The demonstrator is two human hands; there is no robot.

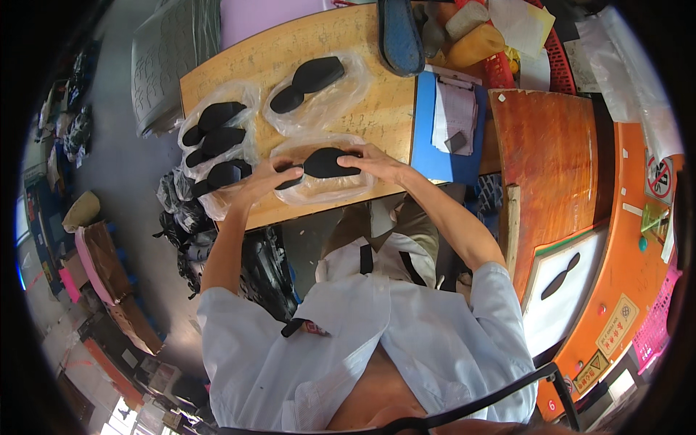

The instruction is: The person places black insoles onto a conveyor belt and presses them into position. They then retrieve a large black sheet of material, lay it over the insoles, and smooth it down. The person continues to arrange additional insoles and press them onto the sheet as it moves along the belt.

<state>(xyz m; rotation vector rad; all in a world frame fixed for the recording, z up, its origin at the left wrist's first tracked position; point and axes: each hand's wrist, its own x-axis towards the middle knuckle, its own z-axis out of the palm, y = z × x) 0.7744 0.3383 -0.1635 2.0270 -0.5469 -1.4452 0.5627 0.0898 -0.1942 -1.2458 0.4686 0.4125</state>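
Note:
A black shoe insole (328,163) lies crosswise on a clear plastic bag (341,191) near the front edge of the wooden table (388,101). My left hand (262,181) grips its narrow heel end, thumb on top. At the broad end, my right hand (373,164) holds it with the thumb pressed on the upper face; the fingers beneath are partly hidden. Beyond my hands, another black insole (319,75) rests on its own clear bag (355,80). To the left, three more black insoles (223,139) lie one behind another on crumpled clear plastic (246,98).
Right of the insoles are a blue folder (428,138) with papers (454,116) and a blue sole (401,43). A red basket (557,61) stands behind them. A brown wooden board (547,159) is at right. Black plastic bags (190,212) sit on the floor left of the table.

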